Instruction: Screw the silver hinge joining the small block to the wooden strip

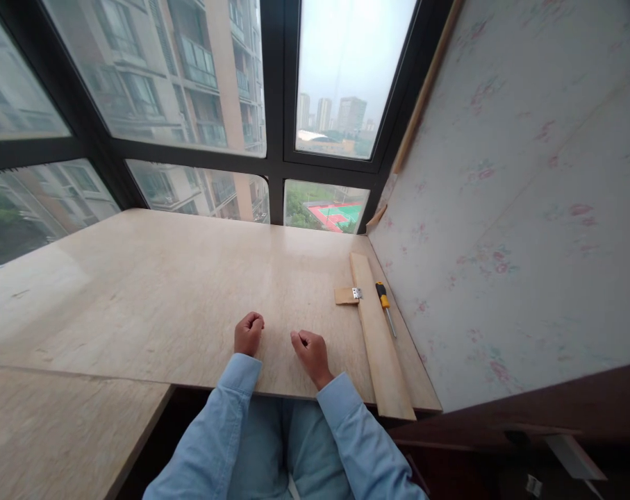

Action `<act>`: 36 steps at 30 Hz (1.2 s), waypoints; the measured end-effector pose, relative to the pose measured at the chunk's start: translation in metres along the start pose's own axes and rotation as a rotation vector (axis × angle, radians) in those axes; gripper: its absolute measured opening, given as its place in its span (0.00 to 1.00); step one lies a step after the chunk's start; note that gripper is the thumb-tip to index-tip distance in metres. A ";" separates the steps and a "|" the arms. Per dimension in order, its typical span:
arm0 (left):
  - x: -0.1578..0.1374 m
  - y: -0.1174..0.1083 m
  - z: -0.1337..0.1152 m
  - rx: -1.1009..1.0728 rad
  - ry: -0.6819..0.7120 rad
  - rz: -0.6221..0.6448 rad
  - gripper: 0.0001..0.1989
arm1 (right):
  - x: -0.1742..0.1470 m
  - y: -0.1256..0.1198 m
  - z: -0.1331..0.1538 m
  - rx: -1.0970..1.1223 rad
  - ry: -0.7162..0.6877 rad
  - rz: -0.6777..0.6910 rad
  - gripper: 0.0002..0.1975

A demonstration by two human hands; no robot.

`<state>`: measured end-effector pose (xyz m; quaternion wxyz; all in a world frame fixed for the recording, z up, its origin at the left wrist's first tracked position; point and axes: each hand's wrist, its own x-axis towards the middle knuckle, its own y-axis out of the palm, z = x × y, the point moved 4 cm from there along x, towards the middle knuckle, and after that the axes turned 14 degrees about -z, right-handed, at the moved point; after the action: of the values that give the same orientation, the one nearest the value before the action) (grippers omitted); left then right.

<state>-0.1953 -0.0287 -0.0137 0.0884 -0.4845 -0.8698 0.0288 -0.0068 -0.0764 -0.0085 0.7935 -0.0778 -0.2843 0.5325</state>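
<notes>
My left hand (249,333) rests on the stone sill as a loose fist, with nothing showing in it. A short gap to the right, my right hand (311,353) is also curled into a fist on the sill, and no object shows in its fingers. To the right of it lies a long wooden board (377,333), its near end reaching past the sill's front edge. A metal hinge (356,294) joins the board's left side to a small wooden block (344,296). Between board and wall lies a screwdriver (385,303) with a black and yellow handle.
The pale stone sill (153,292) spreads under dark-framed windows (276,104). A wall with flowered paper (502,208) bounds it on the right, where a strip of trim (378,218) peels at the corner. Dark space lies below the front edge.
</notes>
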 end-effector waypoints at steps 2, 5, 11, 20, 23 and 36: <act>0.000 0.000 0.000 -0.005 -0.012 -0.006 0.08 | 0.000 -0.001 0.000 -0.001 -0.001 -0.003 0.24; 0.000 0.001 0.000 -0.002 -0.017 -0.005 0.08 | 0.000 -0.002 0.000 0.000 0.002 -0.008 0.24; -0.002 0.002 -0.004 0.021 -0.007 -0.018 0.07 | 0.000 -0.003 0.002 0.013 0.000 0.000 0.24; -0.004 0.002 -0.010 0.032 -0.022 -0.026 0.07 | 0.000 -0.005 0.003 0.082 0.036 0.007 0.24; -0.003 0.002 -0.009 0.020 -0.026 -0.026 0.08 | 0.000 -0.008 0.005 0.125 0.081 0.009 0.24; -0.001 0.000 -0.012 0.010 -0.057 -0.017 0.08 | 0.058 -0.121 0.001 -0.236 0.108 -0.184 0.15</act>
<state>-0.1926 -0.0301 -0.0017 0.0663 -0.4758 -0.8758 0.0460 0.1053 -0.0764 0.0656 0.8385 -0.1724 -0.3076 0.4154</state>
